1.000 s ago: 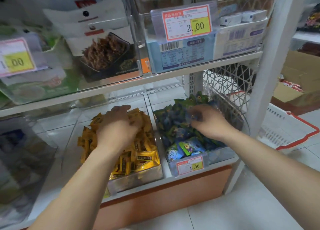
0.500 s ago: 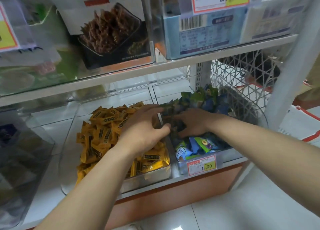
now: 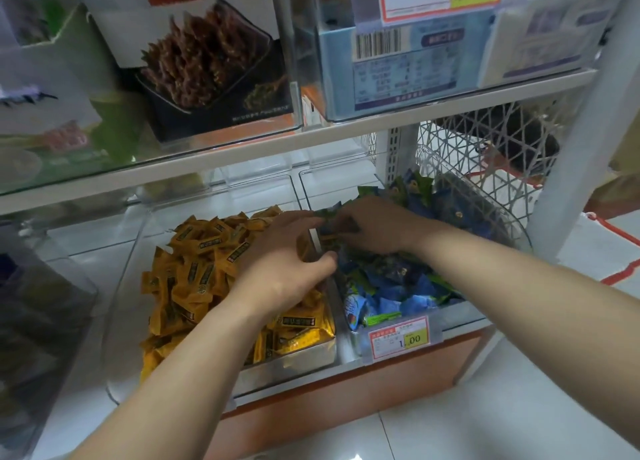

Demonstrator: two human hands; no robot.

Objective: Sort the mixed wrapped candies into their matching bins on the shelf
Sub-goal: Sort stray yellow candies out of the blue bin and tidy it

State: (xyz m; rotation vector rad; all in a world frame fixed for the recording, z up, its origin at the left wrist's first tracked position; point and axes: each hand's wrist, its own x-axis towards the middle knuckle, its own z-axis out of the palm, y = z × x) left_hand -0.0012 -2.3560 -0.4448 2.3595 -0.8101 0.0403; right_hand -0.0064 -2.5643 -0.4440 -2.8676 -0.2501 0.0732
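Two clear bins stand side by side on the low shelf. The left bin is heaped with yellow wrapped candies. The right bin holds blue and green wrapped candies. My left hand lies across the yellow pile's right side, its fingers stretched over the divider between the bins. My right hand sits in the right bin's near-left corner, its fingers curled round a small green candy at the divider. The fingertips of both hands meet there.
A price label hangs on the right bin's front. Above, a shelf board carries clear boxes of packaged snacks. A white lattice basket and the shelf's white post stand to the right. Another clear bin sits far left.
My left hand slid right from the middle of the yellow pile to the divider. My right hand moved left across the blue-green candies until both hands met. The camera came closer.
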